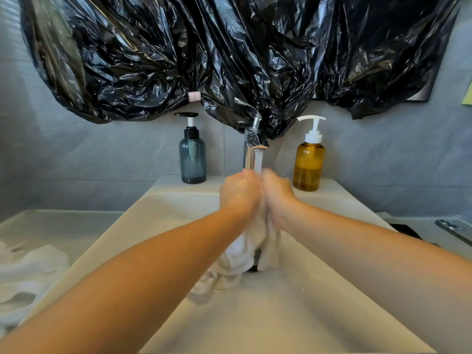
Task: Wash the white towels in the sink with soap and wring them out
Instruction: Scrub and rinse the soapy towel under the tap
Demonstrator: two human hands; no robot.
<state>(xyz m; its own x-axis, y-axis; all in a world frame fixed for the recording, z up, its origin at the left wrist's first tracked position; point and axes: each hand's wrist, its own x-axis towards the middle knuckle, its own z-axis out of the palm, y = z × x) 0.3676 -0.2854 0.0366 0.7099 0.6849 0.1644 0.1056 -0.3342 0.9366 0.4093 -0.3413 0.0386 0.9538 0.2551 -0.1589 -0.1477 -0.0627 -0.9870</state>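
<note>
A wet white towel [242, 254] hangs bunched between my hands over the white sink [293, 302], its lower end trailing onto the basin floor. My left hand [240, 194] and my right hand [277, 196] grip its top, knuckles pressed together, under water running from the chrome tap [251, 154]. Both hands look wet. More white towels [28, 274] lie heaped on the counter at the left.
A blue-grey pump bottle [192, 155] stands left of the tap and an amber pump bottle [309, 164] stands right of it, both on the sink's back ledge. Black plastic sheeting [229, 52] hangs over the wall above. A metal fitting [453, 229] lies on the right counter.
</note>
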